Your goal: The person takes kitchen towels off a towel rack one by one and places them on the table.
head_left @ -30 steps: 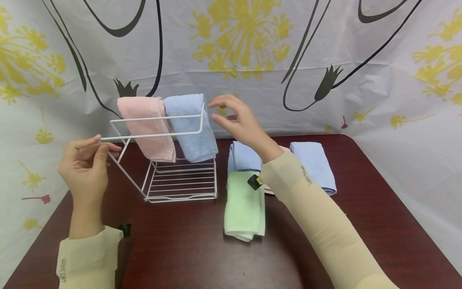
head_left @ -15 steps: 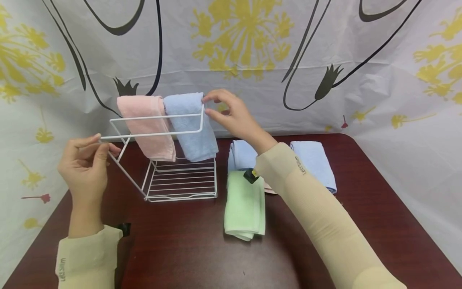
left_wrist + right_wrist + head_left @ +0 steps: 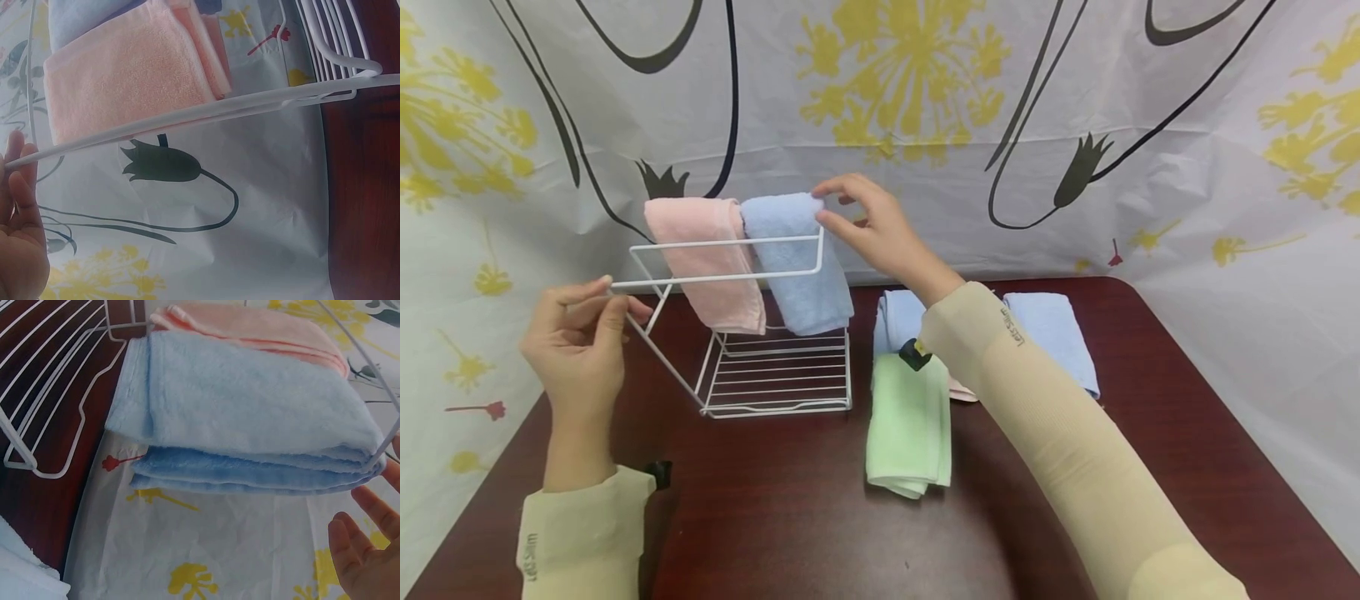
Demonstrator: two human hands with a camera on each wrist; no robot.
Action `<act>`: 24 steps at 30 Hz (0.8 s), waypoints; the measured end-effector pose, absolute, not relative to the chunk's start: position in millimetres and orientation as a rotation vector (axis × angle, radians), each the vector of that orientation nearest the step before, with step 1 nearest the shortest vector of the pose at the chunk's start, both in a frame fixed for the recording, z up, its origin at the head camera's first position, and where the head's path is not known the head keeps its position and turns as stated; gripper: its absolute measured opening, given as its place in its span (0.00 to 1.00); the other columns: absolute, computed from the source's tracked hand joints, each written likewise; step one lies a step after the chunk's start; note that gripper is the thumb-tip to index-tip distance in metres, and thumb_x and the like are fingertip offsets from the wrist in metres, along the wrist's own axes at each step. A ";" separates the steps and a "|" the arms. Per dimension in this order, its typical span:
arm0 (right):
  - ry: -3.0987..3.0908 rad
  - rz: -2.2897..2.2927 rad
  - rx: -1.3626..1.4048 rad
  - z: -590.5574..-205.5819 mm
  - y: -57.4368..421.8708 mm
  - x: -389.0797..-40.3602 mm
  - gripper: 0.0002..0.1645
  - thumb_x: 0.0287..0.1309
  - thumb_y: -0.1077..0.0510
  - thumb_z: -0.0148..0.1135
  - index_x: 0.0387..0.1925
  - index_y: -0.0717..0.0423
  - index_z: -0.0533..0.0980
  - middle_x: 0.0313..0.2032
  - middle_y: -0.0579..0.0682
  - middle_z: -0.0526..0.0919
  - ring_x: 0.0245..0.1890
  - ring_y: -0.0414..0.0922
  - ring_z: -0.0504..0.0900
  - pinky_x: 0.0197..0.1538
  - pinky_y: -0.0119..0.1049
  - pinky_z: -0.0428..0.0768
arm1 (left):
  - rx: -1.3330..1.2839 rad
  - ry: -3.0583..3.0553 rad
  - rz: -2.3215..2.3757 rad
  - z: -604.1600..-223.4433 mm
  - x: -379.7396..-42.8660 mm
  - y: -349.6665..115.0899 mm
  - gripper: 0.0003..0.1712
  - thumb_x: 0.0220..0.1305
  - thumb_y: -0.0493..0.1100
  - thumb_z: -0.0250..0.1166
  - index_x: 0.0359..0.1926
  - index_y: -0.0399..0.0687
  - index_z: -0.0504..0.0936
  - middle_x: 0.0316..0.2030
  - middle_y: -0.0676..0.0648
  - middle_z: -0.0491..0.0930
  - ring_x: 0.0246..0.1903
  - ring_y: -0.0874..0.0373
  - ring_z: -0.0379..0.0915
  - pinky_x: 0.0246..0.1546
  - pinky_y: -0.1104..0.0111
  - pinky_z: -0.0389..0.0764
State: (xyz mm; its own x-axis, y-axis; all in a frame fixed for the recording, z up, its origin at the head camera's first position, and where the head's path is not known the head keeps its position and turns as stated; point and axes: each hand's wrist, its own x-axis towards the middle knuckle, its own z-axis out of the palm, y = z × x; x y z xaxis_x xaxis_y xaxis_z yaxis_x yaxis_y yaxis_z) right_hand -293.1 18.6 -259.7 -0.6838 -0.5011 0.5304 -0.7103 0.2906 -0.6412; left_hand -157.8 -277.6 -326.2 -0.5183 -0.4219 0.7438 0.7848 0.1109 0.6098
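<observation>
My left hand pinches the upper left corner of a white wire rack; the left wrist view shows its fingers at the end of the rack's bar. A folded pink towel and a folded light blue towel hang side by side over the rack's top. My right hand pinches the upper right end of the blue towel between thumb and index finger. Its other fingers are loosely bent. In the right wrist view the hanging blue towel lies in front of the pink one.
To the right of the rack, a folded green towel lies partly over a blue towel. Another blue towel lies farther right, with a pink one partly hidden under my right forearm. A patterned sheet stands behind the dark table.
My right hand has moved left and slightly up, from beside the hanging blue towel to its upper right end. The left hand has stayed on the rack.
</observation>
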 end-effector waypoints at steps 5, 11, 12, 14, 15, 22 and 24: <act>-2.380 1.374 1.092 -256.0 14.5 -299.7 0.21 0.68 0.55 0.61 0.59 0.59 0.76 0.60 0.53 0.79 0.62 0.53 0.75 0.62 0.42 0.76 | -0.412 -1.418 -1.602 -326.5 -159.0 -278.2 0.11 0.59 0.22 0.64 0.43 0.22 0.78 0.25 0.47 0.88 0.24 0.60 0.83 0.23 0.79 0.71; -2.413 1.386 1.112 -247.1 9.4 -306.3 0.22 0.64 0.56 0.66 0.57 0.60 0.77 0.57 0.53 0.82 0.59 0.50 0.77 0.64 0.39 0.74 | -0.427 -1.416 -1.605 -327.6 -158.2 -279.2 0.11 0.58 0.21 0.64 0.43 0.22 0.78 0.25 0.47 0.88 0.24 0.60 0.83 0.24 0.79 0.74; -2.429 1.381 1.116 -245.8 8.5 -307.1 0.22 0.63 0.57 0.66 0.57 0.60 0.77 0.56 0.53 0.82 0.59 0.49 0.77 0.64 0.38 0.74 | -0.428 -1.416 -1.607 -327.7 -158.0 -279.5 0.11 0.58 0.21 0.64 0.43 0.21 0.78 0.25 0.47 0.88 0.24 0.60 0.83 0.25 0.79 0.74; -2.460 1.384 1.121 -243.2 6.4 -308.3 0.22 0.63 0.57 0.67 0.57 0.60 0.77 0.56 0.54 0.82 0.58 0.49 0.78 0.64 0.37 0.74 | -0.428 -1.419 -1.607 -328.0 -157.8 -279.9 0.11 0.58 0.21 0.64 0.44 0.21 0.78 0.25 0.47 0.88 0.24 0.60 0.83 0.25 0.79 0.75; -2.485 1.395 1.117 -242.0 5.4 -308.5 0.22 0.63 0.57 0.67 0.57 0.60 0.77 0.57 0.54 0.82 0.58 0.49 0.78 0.64 0.37 0.74 | -0.429 -1.419 -1.607 -328.0 -157.8 -280.1 0.11 0.58 0.21 0.64 0.44 0.21 0.78 0.25 0.47 0.88 0.24 0.60 0.83 0.25 0.79 0.75; -2.597 1.594 1.033 -240.9 -0.9 -307.5 0.22 0.66 0.57 0.62 0.58 0.60 0.76 0.53 0.56 0.80 0.54 0.49 0.81 0.53 0.36 0.79 | -0.412 -1.459 -1.570 -326.5 -159.0 -281.3 0.11 0.59 0.22 0.64 0.44 0.22 0.78 0.26 0.48 0.88 0.25 0.60 0.83 0.24 0.79 0.73; -2.617 1.594 1.005 -241.1 -1.9 -307.6 0.22 0.66 0.56 0.62 0.59 0.59 0.76 0.50 0.56 0.81 0.50 0.47 0.81 0.47 0.35 0.78 | -0.413 -1.460 -1.578 -325.7 -159.4 -281.9 0.11 0.59 0.22 0.64 0.44 0.22 0.78 0.26 0.48 0.88 0.25 0.60 0.83 0.23 0.79 0.72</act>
